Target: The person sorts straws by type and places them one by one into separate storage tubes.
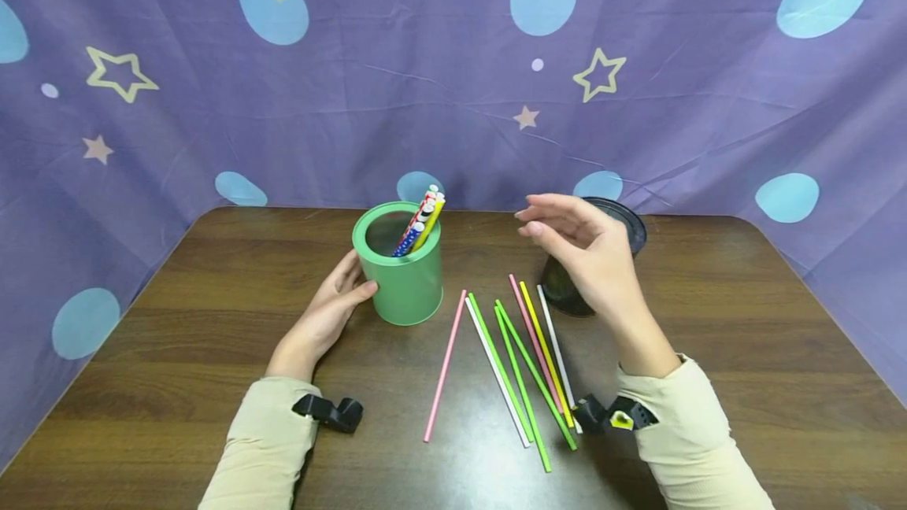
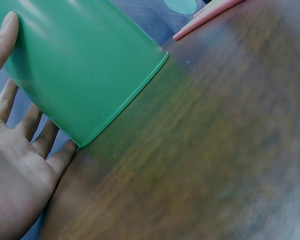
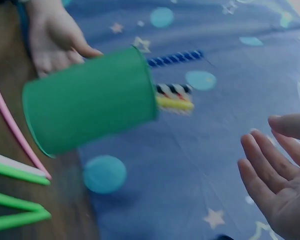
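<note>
While steadying the green can (image 1: 407,290) upright on the table (image 1: 248,297), left of the loose straws (image 1: 522,389), with left hand (image 1: 327,315) cupped round its side, holding right hand (image 1: 598,254) empty, fingers loosely parted, seemingly mid-sort and likely needing next to pinch one.

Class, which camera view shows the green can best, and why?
The head view shows the green can best: its rim, opening and front wall are visible. The left wrist view shows only its wall and bottom edge, cut off by the frame; the right wrist view shows it sideways, opening out of sight.
</note>
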The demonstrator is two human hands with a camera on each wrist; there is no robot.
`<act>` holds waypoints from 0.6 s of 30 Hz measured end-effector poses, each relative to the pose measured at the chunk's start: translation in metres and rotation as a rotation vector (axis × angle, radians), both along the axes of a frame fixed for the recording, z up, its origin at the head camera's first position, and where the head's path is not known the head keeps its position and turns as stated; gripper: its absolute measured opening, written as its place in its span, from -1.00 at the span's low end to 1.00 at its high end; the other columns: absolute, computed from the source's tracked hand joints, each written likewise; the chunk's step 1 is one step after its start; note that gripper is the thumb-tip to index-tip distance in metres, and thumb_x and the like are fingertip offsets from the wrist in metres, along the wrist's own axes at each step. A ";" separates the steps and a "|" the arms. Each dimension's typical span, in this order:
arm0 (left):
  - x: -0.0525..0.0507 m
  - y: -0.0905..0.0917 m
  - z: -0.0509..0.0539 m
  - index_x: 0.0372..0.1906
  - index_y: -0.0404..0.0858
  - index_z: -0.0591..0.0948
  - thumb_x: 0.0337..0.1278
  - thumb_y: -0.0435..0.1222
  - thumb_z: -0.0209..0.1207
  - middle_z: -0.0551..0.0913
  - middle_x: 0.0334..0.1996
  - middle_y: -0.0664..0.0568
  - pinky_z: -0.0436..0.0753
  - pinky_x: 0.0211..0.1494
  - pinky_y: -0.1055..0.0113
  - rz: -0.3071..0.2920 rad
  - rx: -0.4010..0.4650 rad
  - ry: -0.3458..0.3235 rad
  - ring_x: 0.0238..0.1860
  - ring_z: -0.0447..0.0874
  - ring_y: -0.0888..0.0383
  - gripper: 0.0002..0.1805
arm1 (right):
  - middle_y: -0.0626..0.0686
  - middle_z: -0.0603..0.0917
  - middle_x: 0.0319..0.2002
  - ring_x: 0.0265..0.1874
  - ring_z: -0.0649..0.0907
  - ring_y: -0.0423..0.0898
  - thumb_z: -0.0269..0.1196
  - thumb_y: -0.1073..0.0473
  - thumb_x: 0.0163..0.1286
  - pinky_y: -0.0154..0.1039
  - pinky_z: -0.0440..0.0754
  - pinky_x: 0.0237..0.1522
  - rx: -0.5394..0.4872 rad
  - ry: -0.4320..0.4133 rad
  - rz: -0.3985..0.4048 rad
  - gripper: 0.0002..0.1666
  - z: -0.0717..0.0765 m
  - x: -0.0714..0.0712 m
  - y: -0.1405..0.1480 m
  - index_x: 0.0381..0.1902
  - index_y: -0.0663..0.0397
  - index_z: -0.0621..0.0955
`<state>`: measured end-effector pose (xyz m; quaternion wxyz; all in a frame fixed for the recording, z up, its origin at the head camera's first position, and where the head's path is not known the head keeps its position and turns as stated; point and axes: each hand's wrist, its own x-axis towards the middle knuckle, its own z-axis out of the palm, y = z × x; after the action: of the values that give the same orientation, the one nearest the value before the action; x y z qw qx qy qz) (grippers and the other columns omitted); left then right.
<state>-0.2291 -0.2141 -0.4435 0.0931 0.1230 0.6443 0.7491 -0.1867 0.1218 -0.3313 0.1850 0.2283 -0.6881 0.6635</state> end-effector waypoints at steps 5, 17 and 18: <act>0.000 0.000 -0.001 0.57 -0.33 -0.12 0.31 -0.38 0.19 -0.12 0.57 -0.18 -0.18 0.54 0.02 -0.002 0.003 0.000 0.56 -0.21 -0.03 -0.08 | 0.15 0.76 -0.20 -0.27 0.75 -0.07 0.24 0.56 0.28 -0.26 0.68 -0.11 -0.053 0.005 0.008 -0.62 0.008 -0.003 0.024 0.06 0.34 0.63; 0.001 0.000 0.001 0.58 -0.31 -0.13 0.33 -0.36 0.19 -0.14 0.57 -0.19 -0.20 0.54 0.02 -0.001 0.014 -0.018 0.56 -0.25 -0.03 -0.07 | 0.16 0.73 -0.11 -0.18 0.74 -0.07 0.23 0.58 0.27 -0.33 0.63 -0.06 -0.061 -0.026 -0.029 -0.52 0.016 -0.005 0.070 0.16 0.35 0.57; 0.001 0.000 0.001 0.58 -0.30 -0.13 0.33 -0.36 0.19 -0.14 0.57 -0.19 -0.20 0.54 0.02 0.000 0.013 -0.019 0.56 -0.25 -0.03 -0.07 | 0.14 0.73 -0.10 -0.16 0.73 -0.08 0.25 0.57 0.27 -0.34 0.62 -0.04 -0.046 -0.036 -0.036 -0.52 0.017 -0.005 0.073 0.17 0.33 0.57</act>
<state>-0.2281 -0.2137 -0.4428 0.0986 0.1166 0.6384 0.7544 -0.1918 0.1951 -0.3146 0.1899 0.1997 -0.6799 0.6796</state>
